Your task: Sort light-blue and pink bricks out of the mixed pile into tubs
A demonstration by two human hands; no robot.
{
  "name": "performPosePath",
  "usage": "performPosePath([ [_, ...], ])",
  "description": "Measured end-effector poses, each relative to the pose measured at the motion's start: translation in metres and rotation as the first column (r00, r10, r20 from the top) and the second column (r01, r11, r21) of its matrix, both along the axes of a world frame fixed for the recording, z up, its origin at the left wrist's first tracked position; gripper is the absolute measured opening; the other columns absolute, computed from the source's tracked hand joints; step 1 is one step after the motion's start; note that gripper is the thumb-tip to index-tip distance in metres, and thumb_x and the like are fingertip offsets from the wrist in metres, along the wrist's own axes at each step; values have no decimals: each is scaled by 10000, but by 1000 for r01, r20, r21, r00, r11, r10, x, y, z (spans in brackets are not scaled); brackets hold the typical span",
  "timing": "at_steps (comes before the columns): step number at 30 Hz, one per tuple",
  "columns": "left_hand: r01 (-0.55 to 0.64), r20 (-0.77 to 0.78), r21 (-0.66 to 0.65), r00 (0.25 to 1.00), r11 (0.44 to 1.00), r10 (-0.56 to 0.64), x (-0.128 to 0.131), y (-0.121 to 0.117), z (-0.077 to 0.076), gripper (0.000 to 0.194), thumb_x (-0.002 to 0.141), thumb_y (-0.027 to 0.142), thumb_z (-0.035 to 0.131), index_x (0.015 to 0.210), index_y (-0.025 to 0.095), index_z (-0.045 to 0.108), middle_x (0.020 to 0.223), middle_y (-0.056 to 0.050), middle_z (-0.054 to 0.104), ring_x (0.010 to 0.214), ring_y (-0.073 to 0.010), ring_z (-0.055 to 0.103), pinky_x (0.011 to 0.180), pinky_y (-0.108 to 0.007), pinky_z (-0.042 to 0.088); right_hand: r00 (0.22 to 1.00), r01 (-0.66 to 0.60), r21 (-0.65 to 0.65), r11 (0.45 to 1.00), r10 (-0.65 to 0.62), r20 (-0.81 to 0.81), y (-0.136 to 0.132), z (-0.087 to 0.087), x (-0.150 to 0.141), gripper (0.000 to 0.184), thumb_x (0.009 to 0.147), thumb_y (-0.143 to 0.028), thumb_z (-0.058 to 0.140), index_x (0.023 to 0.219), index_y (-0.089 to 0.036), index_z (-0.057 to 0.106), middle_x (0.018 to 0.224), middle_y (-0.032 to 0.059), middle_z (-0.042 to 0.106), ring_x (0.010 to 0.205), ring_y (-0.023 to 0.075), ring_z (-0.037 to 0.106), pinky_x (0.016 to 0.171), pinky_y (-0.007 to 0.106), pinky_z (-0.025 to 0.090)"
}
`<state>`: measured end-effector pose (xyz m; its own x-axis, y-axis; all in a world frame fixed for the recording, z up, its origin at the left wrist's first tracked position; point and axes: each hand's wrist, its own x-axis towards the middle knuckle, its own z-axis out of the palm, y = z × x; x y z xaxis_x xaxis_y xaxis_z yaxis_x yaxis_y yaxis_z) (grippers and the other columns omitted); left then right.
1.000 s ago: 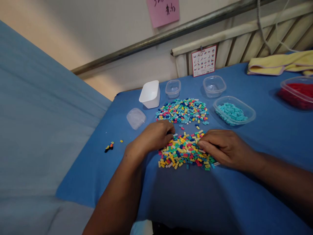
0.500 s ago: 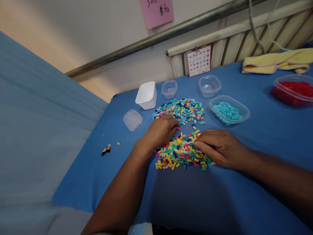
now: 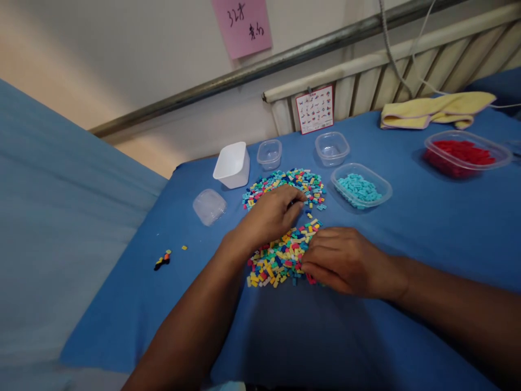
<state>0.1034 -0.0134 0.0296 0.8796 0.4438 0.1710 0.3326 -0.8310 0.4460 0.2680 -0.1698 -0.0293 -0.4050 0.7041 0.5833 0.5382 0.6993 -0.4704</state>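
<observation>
My left hand reaches over the far pile of small toy bricks, which are mostly turquoise with blue, yellow and pink among them. Its thumb and index finger come close together at the tips, and anything between them is too small to make out. My right hand rests at the right side of the near pile of bricks, where yellow is most common. The fingers of that hand are curled down onto the bricks, so their tips and whatever they pinch are hidden.
Behind the piles stand a white tub and clear containers. To the right are a container of turquoise bricks and one of red pieces. A clear lid and several loose bricks lie left. A yellow cloth lies behind.
My left hand has moved right and its thumb and index finger have come into view. My right hand has shifted left and further over the near pile. The view has turned slightly right.
</observation>
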Motion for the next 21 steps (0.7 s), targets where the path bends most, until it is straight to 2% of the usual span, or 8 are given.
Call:
performPosePath([
  [7,107,-22,134,994,985,-105,83,0,4,208,1057,182,558,1184,185,723,1205,-76,755,1071,-220,703,939,-344,547,999,35,32,999,-36,19,1,0,3,253,1130,-301,551,982,-202,731,831,34,745,768,181,674,780,348,517],
  [10,66,-30,182,998,981,-61,107,4,2,290,1065,187,558,1318,188,700,1300,-98,733,1123,-239,702,965,-362,547,998,47,45,998,-49,42,2,0,6,291,1140,-313,534,956,-194,726,810,34,732,752,177,666,766,345,503],
  [12,15,-8,204,1000,979,-13,110,7,2,315,1066,189,560,1354,182,689,1322,-111,728,1136,-244,700,982,-369,542,998,44,47,998,-46,50,2,0,7,298,1140,-312,533,948,-189,724,805,33,727,745,174,660,765,342,495],
  [14,-6,-21,210,1000,978,10,102,9,2,269,1070,196,549,1269,169,728,1248,-111,754,1098,-244,707,956,-365,542,998,42,54,998,-45,51,2,0,6,292,1137,-307,538,945,-189,724,802,30,724,740,172,655,771,344,489],
  [17,24,-153,203,988,979,8,80,8,3,216,1044,203,578,1098,166,784,1105,-93,784,1004,-252,721,878,-363,545,998,35,73,997,-39,57,2,0,3,290,1130,-305,543,935,-193,726,792,28,717,739,175,650,767,350,486],
  [21,103,-342,207,939,973,-27,61,-1,-1,220,1009,176,612,1103,192,810,1132,-85,791,1070,-276,735,883,-364,550,996,19,134,991,-31,89,0,0,-4,340,1132,-319,522,895,-189,726,759,35,701,725,184,633,727,358,480],
])
